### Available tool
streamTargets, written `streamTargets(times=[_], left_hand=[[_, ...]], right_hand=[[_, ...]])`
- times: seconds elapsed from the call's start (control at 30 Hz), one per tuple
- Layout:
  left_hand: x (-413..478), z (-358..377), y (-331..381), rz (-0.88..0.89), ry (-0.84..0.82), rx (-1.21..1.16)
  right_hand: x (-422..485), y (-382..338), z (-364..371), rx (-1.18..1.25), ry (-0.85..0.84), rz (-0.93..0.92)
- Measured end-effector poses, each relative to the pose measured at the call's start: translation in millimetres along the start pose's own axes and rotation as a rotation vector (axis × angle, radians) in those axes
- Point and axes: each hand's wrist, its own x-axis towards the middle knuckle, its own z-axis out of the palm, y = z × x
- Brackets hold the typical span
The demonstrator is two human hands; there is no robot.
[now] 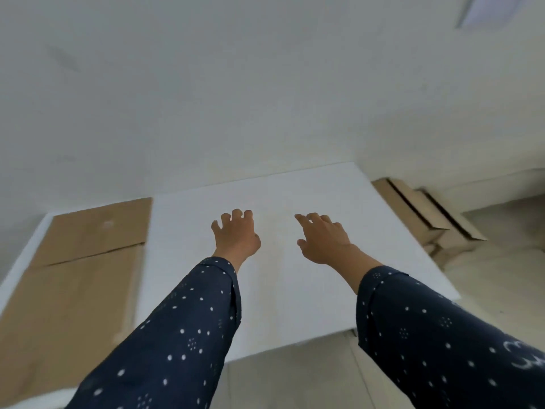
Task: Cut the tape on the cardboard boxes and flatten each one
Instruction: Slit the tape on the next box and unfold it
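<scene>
Flattened cardboard (82, 276) left of hands (236, 234), apart

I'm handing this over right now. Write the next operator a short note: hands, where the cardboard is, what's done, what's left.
Left hand: empty, fingers loosely curled, above the white table.
Right hand: empty, fingers relaxed, above the same table.
Flattened brown cardboard sheet: lies flat on the table's left part.
Brown cardboard boxes on the floor: just past the table's right edge, apparently not yet flat; no tape can be made out.
No cutter in view.
Done: the sheet on the table looks flattened.
Left: probably the floor boxes.
</scene>
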Motion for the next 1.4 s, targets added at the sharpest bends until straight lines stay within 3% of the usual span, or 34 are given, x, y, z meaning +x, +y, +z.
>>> streamTargets(times=[0.43, 0.7, 0.93, 1.17, 1.4], left_hand=[[97, 18, 341, 0.327, -0.013, -0.025], [168, 54, 483, 0.379, -0.074, -0.149], [236, 141, 548, 0.169, -0.246, -0.336], [289, 262, 562, -0.276, -0.287, -0.545], [324, 360, 541, -0.551, -0.224, -0.848]], right_hand=[[-1, 307, -38, 0.065, 0.029, 0.281], [48, 462, -29, 0.147, -0.016, 0.339], [120, 565, 31, 0.156, -0.153, 0.241], [202, 640, 132, 0.278, -0.230, 0.214], [253, 667, 235, 0.680, -0.240, 0.474]])
